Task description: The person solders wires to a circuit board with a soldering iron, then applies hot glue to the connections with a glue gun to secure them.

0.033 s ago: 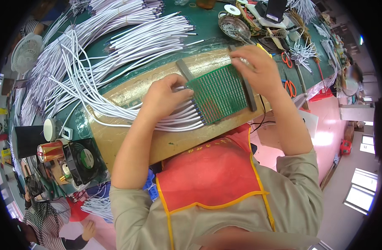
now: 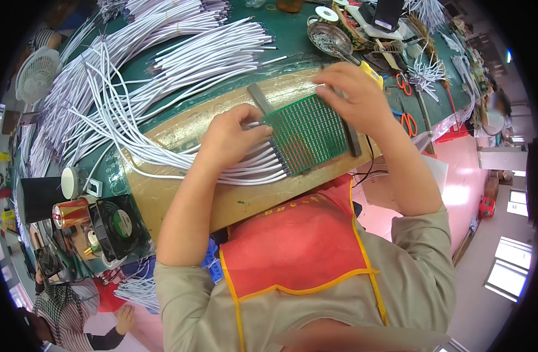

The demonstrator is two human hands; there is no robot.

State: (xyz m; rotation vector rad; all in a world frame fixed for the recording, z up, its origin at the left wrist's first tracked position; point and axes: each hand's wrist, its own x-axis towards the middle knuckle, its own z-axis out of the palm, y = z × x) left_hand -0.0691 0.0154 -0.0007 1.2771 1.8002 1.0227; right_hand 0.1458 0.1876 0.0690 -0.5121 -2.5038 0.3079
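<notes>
A green circuit board panel (image 2: 316,132) with rows of small pads lies on a brown board, between two grey bars (image 2: 260,98). White cables (image 2: 254,175) meet its left edge in a row, their ends on the panel. There my left hand (image 2: 234,136) is closed, thumb and finger pinching a white cable end. Over the panel's upper right corner is my right hand (image 2: 358,97), fingers bent and thumb drawn in toward them. Whatever is between those fingertips is too small to make out. A yellow-handled tool (image 2: 370,73) shows just behind that hand.
Big bundles of white cables (image 2: 210,50) cover the back left of the green bench. A metal pan (image 2: 330,40) and orange-handled scissors (image 2: 408,124) are at the right. A black fan (image 2: 117,227) and a can (image 2: 70,212) stand left. Another person (image 2: 63,311) sits at lower left.
My right hand has shifted slightly left over the panel's corner, uncovering more of the yellow-handled tool. My left hand stays at the cable ends.
</notes>
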